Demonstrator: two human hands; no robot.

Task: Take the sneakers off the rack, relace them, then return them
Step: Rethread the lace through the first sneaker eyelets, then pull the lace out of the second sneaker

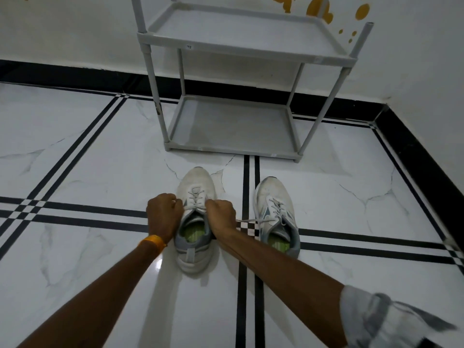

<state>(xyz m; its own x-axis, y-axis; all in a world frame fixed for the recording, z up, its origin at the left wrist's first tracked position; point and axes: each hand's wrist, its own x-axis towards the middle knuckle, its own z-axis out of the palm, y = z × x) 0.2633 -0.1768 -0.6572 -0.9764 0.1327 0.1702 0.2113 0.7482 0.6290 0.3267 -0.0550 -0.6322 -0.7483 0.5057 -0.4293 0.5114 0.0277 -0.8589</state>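
Standing on the floor (pixel 88 156) before the grey rack (pixel 236 126) are two white sneakers. The left hand (pixel 163 217) and right hand (pixel 221 214) have fingers clenched on the laces (pixel 197 200) of the left sneaker (pixel 195 187); the right sneaker (pixel 276 197) stands just beside, untouched.

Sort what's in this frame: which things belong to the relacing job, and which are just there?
Part of the job:
- left sneaker, laces gripped by the left hand and right hand
- right sneaker, on the floor with a lace end trailing
- grey shoe rack, both shelves bare

Just there:
- orange wristband
- yellow wall decals
- tiled floor
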